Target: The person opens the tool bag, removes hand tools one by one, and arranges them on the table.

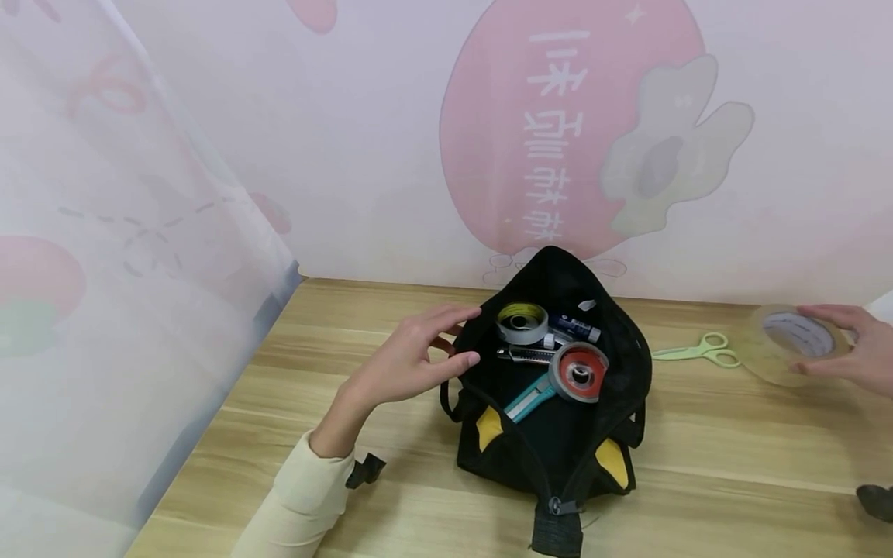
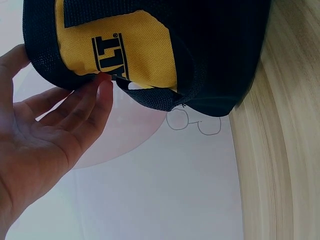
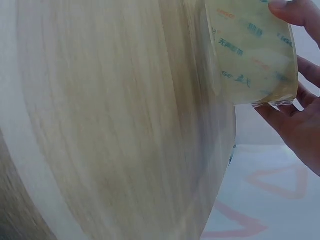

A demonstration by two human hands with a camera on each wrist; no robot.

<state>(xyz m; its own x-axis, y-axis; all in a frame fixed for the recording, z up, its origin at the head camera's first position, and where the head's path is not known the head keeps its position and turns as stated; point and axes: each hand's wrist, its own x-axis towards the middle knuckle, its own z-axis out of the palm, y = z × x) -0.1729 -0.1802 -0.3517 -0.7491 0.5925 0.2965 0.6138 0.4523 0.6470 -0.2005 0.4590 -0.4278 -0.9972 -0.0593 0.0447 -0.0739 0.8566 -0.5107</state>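
A black tool bag (image 1: 551, 465) with yellow panels stands open on the table, its mouth facing up. My left hand (image 1: 418, 353) grips its left rim; in the left wrist view the fingers (image 2: 82, 107) curl against the yellow side panel (image 2: 142, 47). Inside lie a white tape roll (image 1: 522, 333), a red-centred tape roll (image 1: 580, 373), a box cutter (image 1: 523, 355), a teal-handled tool (image 1: 530, 399) and a blue glue stick (image 1: 575, 327). At the far right, my right hand (image 1: 854, 349) holds a wide roll of clear tape (image 1: 760, 360), its printed outer face (image 3: 252, 55) showing in the right wrist view.
Pale green scissors (image 1: 698, 350) lie between the bag and the tape roll. A black strap end (image 1: 366, 470) pokes out beside the left sleeve (image 1: 307, 480). A dark object (image 1: 875, 502) sits at the right edge. Printed fabric (image 1: 377, 155) hangs behind the wooden table (image 1: 272, 434).
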